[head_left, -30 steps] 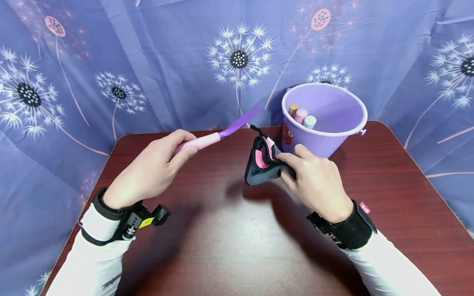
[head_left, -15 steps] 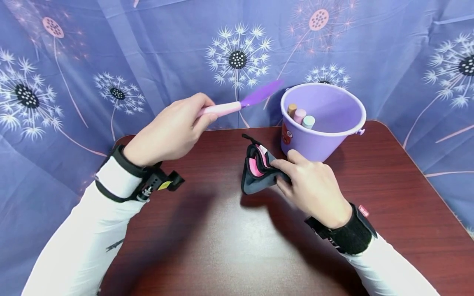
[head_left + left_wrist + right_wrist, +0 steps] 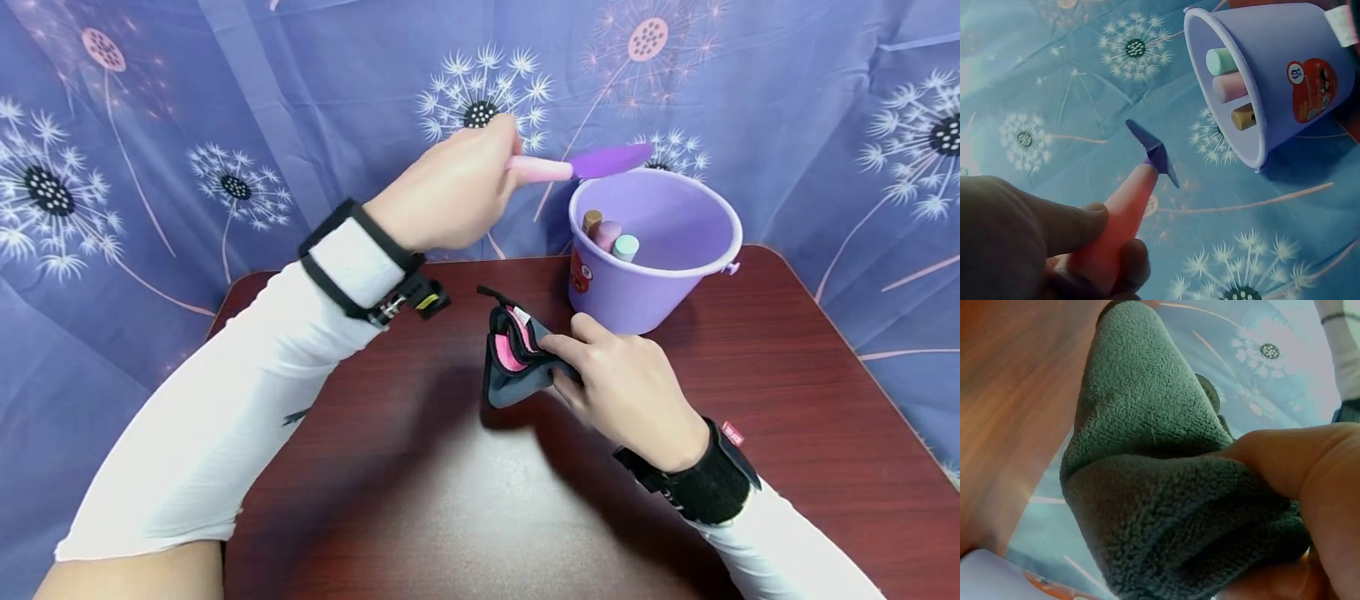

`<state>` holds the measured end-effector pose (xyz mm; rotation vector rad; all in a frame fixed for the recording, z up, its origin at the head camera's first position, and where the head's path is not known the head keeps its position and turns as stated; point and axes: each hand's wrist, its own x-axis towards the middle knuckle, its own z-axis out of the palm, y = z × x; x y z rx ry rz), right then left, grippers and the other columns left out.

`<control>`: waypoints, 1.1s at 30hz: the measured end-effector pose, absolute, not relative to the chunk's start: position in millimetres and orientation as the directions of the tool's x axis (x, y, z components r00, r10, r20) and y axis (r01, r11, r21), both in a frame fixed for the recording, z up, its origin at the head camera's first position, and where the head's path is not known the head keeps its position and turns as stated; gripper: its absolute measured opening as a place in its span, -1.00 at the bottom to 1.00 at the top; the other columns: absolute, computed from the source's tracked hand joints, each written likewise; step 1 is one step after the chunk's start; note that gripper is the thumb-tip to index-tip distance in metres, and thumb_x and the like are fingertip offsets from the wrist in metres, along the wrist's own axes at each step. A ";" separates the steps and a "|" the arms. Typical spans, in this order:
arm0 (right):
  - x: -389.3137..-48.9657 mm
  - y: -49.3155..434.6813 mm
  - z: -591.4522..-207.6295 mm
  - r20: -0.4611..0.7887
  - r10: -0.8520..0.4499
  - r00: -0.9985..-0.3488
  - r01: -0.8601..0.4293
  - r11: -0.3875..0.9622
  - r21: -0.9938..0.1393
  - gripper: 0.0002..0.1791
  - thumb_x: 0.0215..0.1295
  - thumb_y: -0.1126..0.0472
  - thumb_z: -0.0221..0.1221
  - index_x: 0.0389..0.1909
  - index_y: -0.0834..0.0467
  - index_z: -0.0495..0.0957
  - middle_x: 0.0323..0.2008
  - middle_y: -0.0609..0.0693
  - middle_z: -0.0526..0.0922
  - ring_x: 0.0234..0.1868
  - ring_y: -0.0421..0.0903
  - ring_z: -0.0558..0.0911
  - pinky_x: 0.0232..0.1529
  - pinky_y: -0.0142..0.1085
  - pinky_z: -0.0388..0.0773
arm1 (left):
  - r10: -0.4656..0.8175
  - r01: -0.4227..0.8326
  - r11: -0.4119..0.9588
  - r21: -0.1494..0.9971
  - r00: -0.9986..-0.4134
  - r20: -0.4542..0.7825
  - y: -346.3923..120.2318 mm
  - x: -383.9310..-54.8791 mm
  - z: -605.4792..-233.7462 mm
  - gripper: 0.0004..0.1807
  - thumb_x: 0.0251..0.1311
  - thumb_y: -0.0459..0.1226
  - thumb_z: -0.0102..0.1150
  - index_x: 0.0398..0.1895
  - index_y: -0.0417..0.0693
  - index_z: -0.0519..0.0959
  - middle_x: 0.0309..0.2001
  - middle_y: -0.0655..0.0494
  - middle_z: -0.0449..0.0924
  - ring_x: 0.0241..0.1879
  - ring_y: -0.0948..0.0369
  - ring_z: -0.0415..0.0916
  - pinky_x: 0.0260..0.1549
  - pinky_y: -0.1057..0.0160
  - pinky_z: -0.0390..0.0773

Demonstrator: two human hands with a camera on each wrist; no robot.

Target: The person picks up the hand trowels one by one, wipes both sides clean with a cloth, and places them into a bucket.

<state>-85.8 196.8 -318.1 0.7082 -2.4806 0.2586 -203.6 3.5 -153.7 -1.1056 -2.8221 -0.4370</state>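
My left hand is raised above the back of the table and grips the pink handle of a small trowel. Its purple blade points right, level with the far left rim of a lilac bucket in the head view. Thumb and fingers wrap the handle in the left wrist view. In front of the bucket, my right hand pinches a folded grey cloth with black edging, a pink inner side and a black loop. The right wrist view shows the fuzzy cloth bunched between thumb and fingers.
Brown, pink and mint round-ended handles lean inside the bucket's left side. A blue curtain with dandelion print hangs behind and beside the dark red wooden table.
My left hand has moved up and to the right, carrying the trowel from left of the cloth to the bucket's rim. The right hand with the cloth has shifted slightly down and left.
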 end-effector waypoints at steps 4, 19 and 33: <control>-84.9 195.8 -317.8 0.548 -0.438 -0.713 -0.541 0.841 -0.031 -0.71 0.13 0.17 0.21 -0.10 -0.03 0.67 -0.45 -0.16 0.22 -0.72 -0.17 0.22 -0.73 -0.20 0.26 | 0.673 0.693 0.699 0.174 -0.720 0.166 29.9 -210.7 -152.6 -0.75 0.59 -0.18 -0.34 -0.01 -0.12 0.33 0.13 0.38 0.59 -0.36 0.18 0.34 -0.42 0.33 0.37; -83.6 192.7 -318.1 0.519 -0.469 -0.715 -0.553 0.833 -0.009 -0.72 0.12 0.21 0.21 -0.12 0.01 0.68 -0.38 -0.11 0.40 -0.68 -0.16 0.34 -0.64 -0.17 0.41 | 0.721 0.706 0.661 0.254 -0.691 0.045 120.8 -214.1 -183.9 -0.69 0.51 0.01 -0.13 0.11 0.06 0.30 -0.18 0.46 0.63 -0.19 0.39 0.54 -0.21 0.32 0.45; -83.3 194.5 -318.3 0.508 -0.477 -0.717 -0.558 0.830 -0.008 -0.69 0.12 0.20 0.25 -0.08 0.05 0.70 -0.19 -0.05 0.58 -0.59 -0.12 0.54 -0.57 -0.15 0.50 | 0.764 0.776 0.627 0.072 -0.630 0.141 152.6 -224.8 -226.8 -0.75 0.41 0.04 0.07 -0.15 0.10 0.47 -0.38 0.36 0.55 -0.32 0.42 0.49 -0.31 0.36 0.44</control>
